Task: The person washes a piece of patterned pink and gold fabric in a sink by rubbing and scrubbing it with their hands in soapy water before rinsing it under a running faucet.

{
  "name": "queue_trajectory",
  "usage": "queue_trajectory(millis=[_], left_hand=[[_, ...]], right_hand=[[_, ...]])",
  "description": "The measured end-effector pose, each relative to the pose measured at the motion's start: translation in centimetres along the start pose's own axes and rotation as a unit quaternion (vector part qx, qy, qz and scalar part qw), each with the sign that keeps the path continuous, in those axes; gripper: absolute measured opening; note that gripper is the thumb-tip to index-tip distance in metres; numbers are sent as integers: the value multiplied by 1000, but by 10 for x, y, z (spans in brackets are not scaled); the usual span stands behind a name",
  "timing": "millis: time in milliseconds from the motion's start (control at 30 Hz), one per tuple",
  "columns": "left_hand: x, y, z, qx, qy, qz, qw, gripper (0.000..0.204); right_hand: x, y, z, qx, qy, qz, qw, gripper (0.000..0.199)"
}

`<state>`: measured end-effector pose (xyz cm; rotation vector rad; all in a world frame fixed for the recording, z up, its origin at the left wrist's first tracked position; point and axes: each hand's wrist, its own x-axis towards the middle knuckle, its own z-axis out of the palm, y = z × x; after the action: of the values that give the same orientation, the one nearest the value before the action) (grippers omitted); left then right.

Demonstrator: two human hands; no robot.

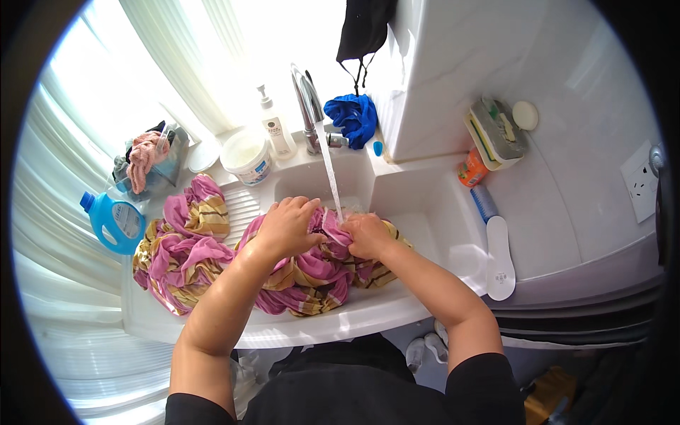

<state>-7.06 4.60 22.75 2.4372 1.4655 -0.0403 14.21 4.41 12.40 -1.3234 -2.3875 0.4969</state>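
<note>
Bright laundry corner: sheer white curtain (64,234) down left side, white laundry sink (425,178) across front. Pink-and-yellow striped fabric (304,283) heaped over ribbed washboard (243,204) and into basin, close to front rim (283,331). Left hand (287,225) open, fingers spread, resting on fabric. Right hand (367,236) closed on fabric fold under water stream (330,173) from chrome faucet (307,99). Room for moving: right of right hand, over basin floor (419,241). Blue detergent bottle (117,223) beside left edge; white-handled brush (500,258) along right.
</note>
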Motion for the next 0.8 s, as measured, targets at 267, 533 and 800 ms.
queue_trajectory(millis=[267,533,800], left_hand=[[-7,-54,45,9,-30,-196,980,106],[-39,-50,68,-45,121,-26,991,38],[-46,-46,67,-51,134,-12,990,41]], right_hand=[[-10,2,-140,173,60,-41,982,29],[-51,60,-70,-113,-120,261,951,47],[-7,-4,27,66,83,17,994,55]])
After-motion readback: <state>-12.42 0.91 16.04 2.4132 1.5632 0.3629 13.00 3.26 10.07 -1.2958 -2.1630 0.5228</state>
